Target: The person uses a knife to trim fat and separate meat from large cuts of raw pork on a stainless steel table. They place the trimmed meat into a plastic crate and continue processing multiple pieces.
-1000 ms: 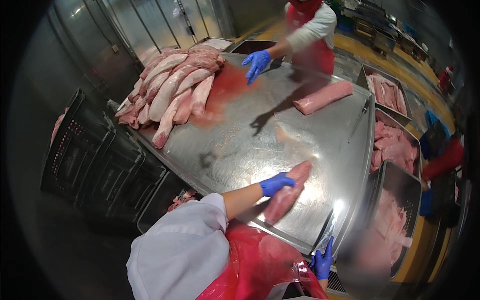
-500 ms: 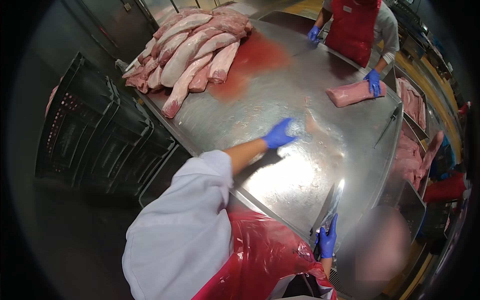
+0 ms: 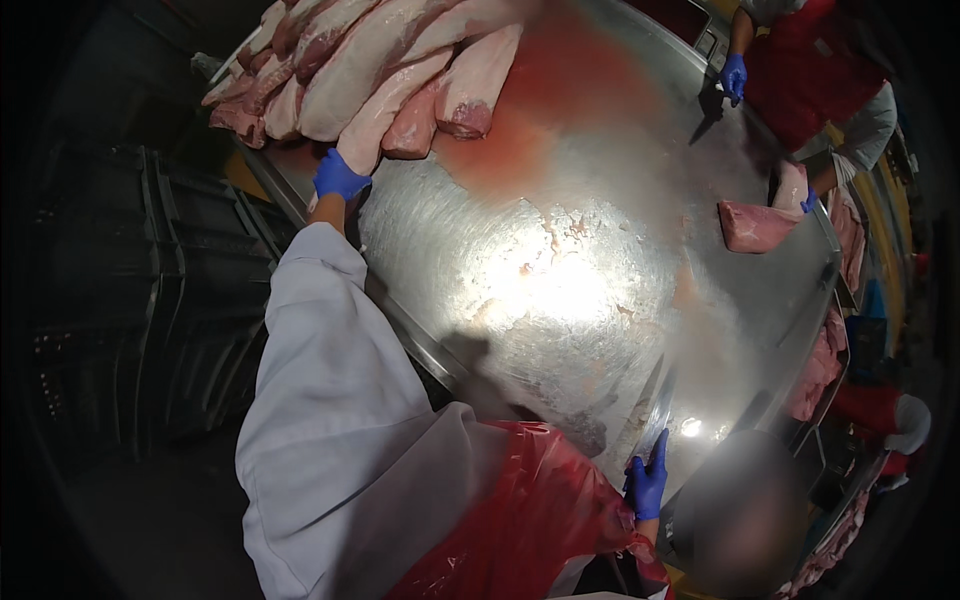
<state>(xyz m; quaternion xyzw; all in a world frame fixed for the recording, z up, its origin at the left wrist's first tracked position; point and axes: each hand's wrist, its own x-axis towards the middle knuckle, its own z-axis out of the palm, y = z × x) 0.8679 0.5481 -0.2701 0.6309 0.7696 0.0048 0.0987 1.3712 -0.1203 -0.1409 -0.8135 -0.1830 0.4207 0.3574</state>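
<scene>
Gripping the near end of a long pale cut of meat point(image 3: 392, 105), the person's blue-gloved left hand point(image 3: 341, 176) is at the left edge of a steel table point(image 3: 430, 270). That cut lies at the front of a meat pile point(image 3: 345, 70) heaped on the table's far left part. At the table's near edge, toward its right, the gloved right hand point(image 3: 648, 484) is closed around a knife point(image 3: 661, 398), blade pointing away from the body. Over the table's right edge, a co-worker's hand point(image 3: 808, 201) holds a pink meat piece point(image 3: 757, 225). Black crates point(image 3: 110, 280) stand left of the table.

From here I see dark crates point(image 3: 110, 280) left of the steel table point(image 3: 430, 250), yellow floor point(image 3: 884, 240) right of it, glare point(image 3: 545, 285) on its top.
</scene>
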